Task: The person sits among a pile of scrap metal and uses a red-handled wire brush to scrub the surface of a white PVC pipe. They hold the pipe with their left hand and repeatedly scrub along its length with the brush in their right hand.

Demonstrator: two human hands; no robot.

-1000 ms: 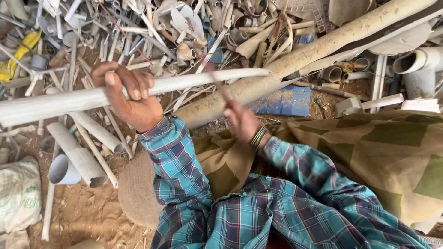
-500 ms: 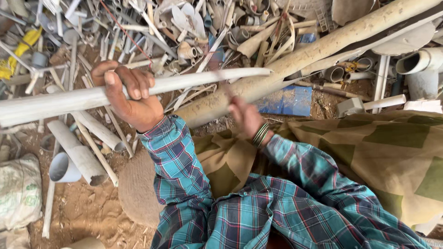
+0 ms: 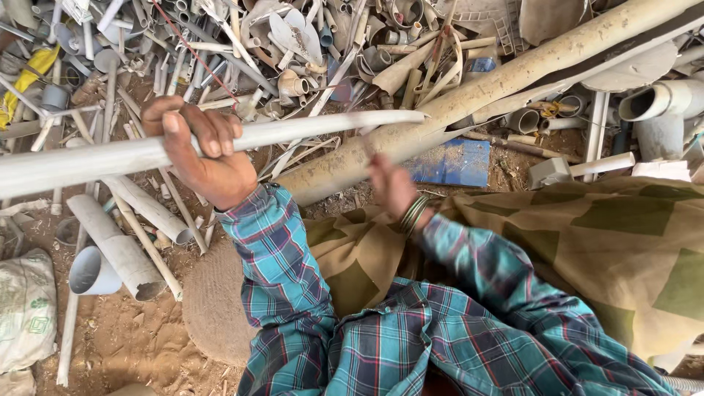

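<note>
Plastic pipe scrap [image 3: 308, 44] beyond gripped pipe [image 3: 308, 126]

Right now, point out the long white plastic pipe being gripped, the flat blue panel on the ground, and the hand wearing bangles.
long white plastic pipe [image 3: 323, 126], head view, bare shaft right of the grip.
flat blue panel [image 3: 455, 161], head view, middle of its dusty face.
right hand [image 3: 389, 185], head view, blurred back of the hand above the bangles.

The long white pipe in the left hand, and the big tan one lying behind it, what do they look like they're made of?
The white pipe, gripped by the left hand, looks like rigid plastic, probably PVC: smooth, matte, thin and uniformly pale. The tan pipe seems the same plastic, but dirt-stained or yellowed, with a scuffed, dusty surface.
</note>
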